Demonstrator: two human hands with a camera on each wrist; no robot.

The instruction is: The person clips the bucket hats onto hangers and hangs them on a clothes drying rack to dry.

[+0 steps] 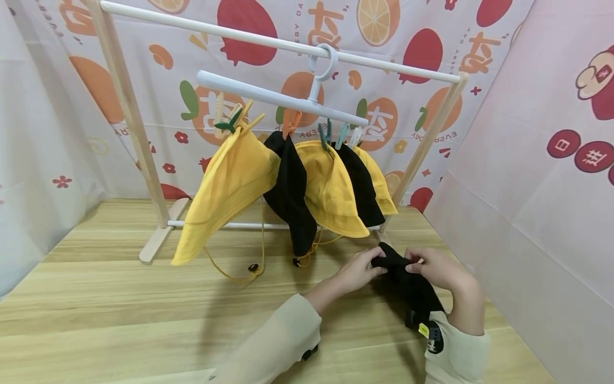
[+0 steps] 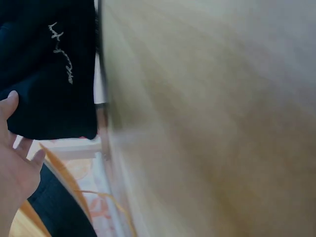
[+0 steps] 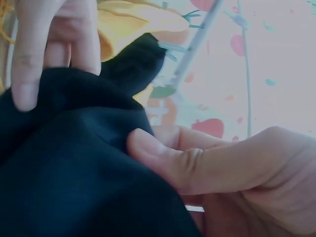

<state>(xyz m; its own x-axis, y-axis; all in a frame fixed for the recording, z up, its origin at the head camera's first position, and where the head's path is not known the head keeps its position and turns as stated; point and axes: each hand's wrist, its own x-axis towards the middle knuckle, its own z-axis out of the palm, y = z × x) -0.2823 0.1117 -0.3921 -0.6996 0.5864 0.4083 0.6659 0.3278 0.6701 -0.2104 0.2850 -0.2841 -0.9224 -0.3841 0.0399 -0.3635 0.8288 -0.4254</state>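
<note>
A black hat [image 1: 414,288], its brim drooping, is held just above the tabletop at the right front. My left hand [image 1: 355,273] pinches its left edge, thumb on one face of the cloth. With thumb and fingers, my right hand [image 1: 438,269] pinches the edge on the other side. White script lettering shows on the black cloth [image 2: 47,74] in the left wrist view. From the right wrist view, the fabric [image 3: 89,163] bunches in folds between both hands. Part of the hat is hidden behind the right wrist.
Behind my hands, a white hanger [image 1: 268,97] hangs from the rack's white rod [image 1: 201,28]. Yellow hats [image 1: 230,181] and black hats [image 1: 290,197] hang from it by coloured clothespins [image 1: 291,124]. A yellow cord [image 1: 263,240] trails onto the wooden table [image 1: 120,320]. Printed curtains surround the table.
</note>
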